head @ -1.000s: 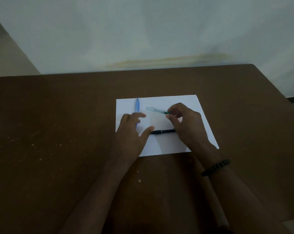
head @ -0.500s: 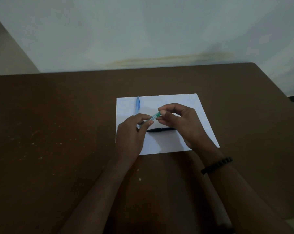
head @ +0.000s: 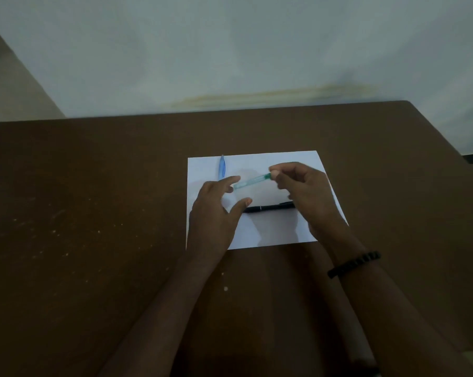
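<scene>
Here, a thin blue plastic pen [head: 222,167] is laid on the flat white paper sheet [head: 251,163], at its far left. The left hand [head: 213,213] is held with fingers spread apart, gripping nothing. A clear green plastic pen [head: 253,181] is held above the paper, pinched at its right end by the right hand [head: 308,194]. A long black pen [head: 268,207] is laid on the paper under it.

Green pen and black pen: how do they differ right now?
The green pen is pale and see-through; the black pen is dark and opaque. The right hand pinches the green pen by one end, above the paper; the black pen lies flat on it. The green pen slants up to the right; the black pen lies almost level. Both are slim pens.
</scene>
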